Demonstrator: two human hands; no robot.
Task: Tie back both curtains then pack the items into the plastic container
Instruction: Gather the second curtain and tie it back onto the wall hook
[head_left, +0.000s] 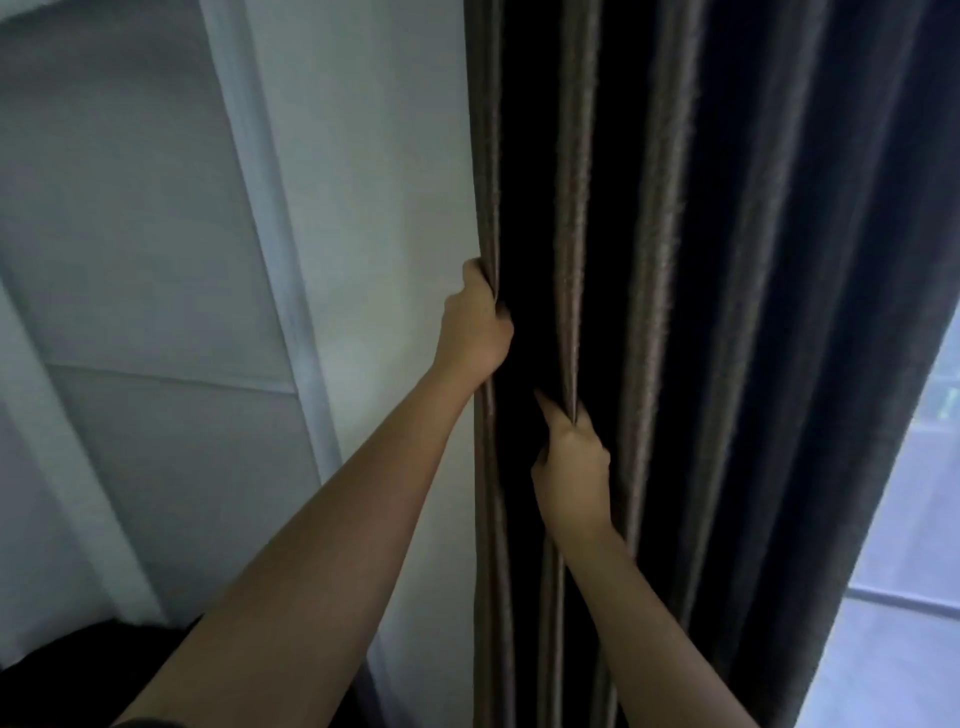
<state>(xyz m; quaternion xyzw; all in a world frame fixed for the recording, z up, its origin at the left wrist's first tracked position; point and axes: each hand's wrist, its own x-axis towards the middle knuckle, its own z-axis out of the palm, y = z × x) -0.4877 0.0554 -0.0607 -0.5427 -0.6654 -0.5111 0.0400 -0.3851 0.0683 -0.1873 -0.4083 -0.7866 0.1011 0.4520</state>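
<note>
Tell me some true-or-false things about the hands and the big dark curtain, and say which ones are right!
1. The left hand and the right hand each grip a fold of the curtain. True.
2. The left hand is lower on the curtain than the right hand. False: the left hand is higher, at the curtain's left edge.
3. A band is tied round the curtain. False: no tie shows, and the curtain hangs in loose folds.
4. A white wall is just left of the curtain. True.
</note>
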